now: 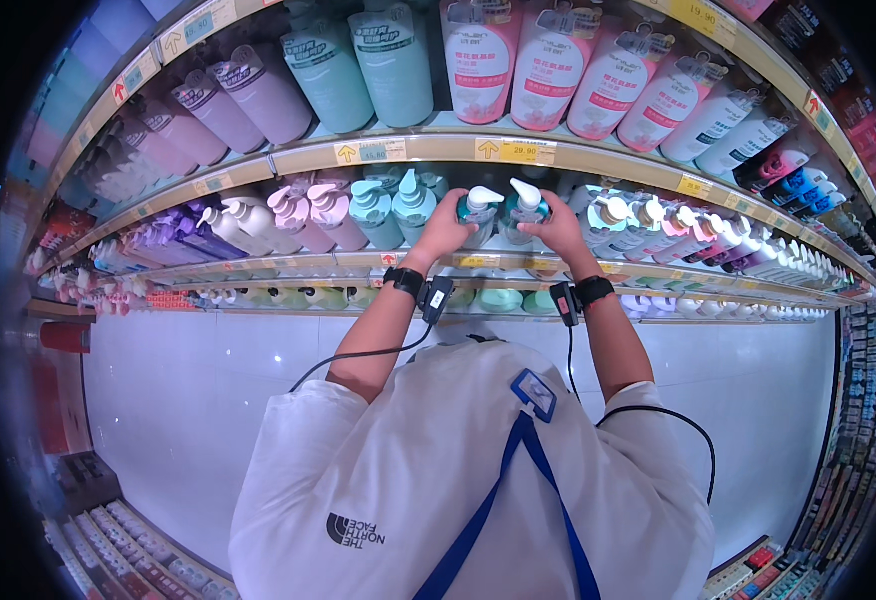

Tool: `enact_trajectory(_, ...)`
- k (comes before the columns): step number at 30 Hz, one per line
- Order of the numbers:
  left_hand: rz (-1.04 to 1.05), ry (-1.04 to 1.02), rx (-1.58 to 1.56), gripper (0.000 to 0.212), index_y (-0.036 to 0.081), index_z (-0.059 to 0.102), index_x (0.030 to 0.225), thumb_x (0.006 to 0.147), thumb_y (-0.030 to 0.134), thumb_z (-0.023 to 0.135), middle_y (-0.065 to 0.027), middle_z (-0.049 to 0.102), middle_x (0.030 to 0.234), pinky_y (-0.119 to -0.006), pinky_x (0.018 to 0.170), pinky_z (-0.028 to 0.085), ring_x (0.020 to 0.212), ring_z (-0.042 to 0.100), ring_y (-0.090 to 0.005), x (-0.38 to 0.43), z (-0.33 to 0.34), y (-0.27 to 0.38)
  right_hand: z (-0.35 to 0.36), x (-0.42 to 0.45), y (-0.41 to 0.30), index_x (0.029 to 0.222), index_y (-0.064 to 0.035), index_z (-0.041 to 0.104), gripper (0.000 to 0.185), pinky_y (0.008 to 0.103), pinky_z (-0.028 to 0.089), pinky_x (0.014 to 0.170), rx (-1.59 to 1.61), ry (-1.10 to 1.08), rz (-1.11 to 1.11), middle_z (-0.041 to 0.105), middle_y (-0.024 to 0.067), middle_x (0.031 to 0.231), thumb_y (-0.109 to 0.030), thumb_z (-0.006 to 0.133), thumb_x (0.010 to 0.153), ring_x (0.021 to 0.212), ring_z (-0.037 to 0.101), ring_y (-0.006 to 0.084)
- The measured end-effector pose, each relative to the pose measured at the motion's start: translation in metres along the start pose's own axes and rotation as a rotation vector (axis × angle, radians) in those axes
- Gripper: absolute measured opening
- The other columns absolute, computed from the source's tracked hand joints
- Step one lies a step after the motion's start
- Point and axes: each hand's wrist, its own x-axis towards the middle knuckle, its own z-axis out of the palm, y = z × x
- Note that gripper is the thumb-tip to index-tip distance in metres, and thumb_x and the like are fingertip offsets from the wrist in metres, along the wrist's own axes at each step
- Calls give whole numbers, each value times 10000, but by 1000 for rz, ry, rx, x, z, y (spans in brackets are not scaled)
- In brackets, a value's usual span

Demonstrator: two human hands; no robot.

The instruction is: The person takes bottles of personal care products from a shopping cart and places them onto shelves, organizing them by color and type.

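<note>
Two clear pump bottles with white pump heads and green collars stand side by side at the middle shelf's front. My left hand [445, 229] is closed around the left pump bottle [481, 214], gripping it near its collar. Around the right pump bottle [526, 214] my right hand [558, 229] is wrapped in the same way. Turquoise pump bottles [414, 210] stand just left of my left hand. To the right of my right hand are pale bottles with light pump heads [609, 217]. Both wrists wear black straps with small cabled devices.
Above my hands runs the upper shelf's edge [438, 148] with price tags, bearing large green bottles [393, 67] and pink-and-white bottles [479, 67]. Lower shelves hold more bottles, including green ones [499, 300]. A black cable [697, 424] loops beside my right arm.
</note>
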Motion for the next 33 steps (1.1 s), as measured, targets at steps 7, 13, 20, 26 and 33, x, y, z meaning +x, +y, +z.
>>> enact_trajectory(7,127,202,53,653,18,493,1243,660,54,784,-151,586,1121,-351,907,457,1031,569,-288,6,-1,-2,19,17,24,1222,-33,554,680,330,499,845,84,-97,13,662,116,1072,-175,861,631,968,636,205)
enact_trajectory(13,172,115,233,566,8,598,1124,609,77,824,-184,609,1133,-381,911,474,1068,582,-354,16,-18,19,23,28,38,1247,-31,525,710,329,500,849,179,-133,-22,657,122,1077,-188,859,641,973,631,197)
enact_trajectory(20,35,75,248,510,28,545,1084,646,57,806,-177,653,997,-383,810,497,947,634,-361,13,-24,23,17,25,4,1263,-66,502,718,364,491,878,-142,-208,27,651,154,1111,-178,842,640,1019,639,292)
enact_trajectory(26,81,26,335,569,39,465,1139,672,59,789,-217,635,1014,-412,819,487,979,610,-399,10,-23,38,19,36,17,1245,-56,517,701,381,485,886,-133,-113,-21,640,179,1134,-197,841,640,1043,623,329)
enact_trajectory(33,63,24,349,582,32,428,1154,691,61,779,-234,626,1012,-435,823,479,989,591,-422,6,-22,32,39,70,-1,1143,8,601,554,390,485,869,-205,-290,51,660,202,1067,-199,823,679,1003,633,333)
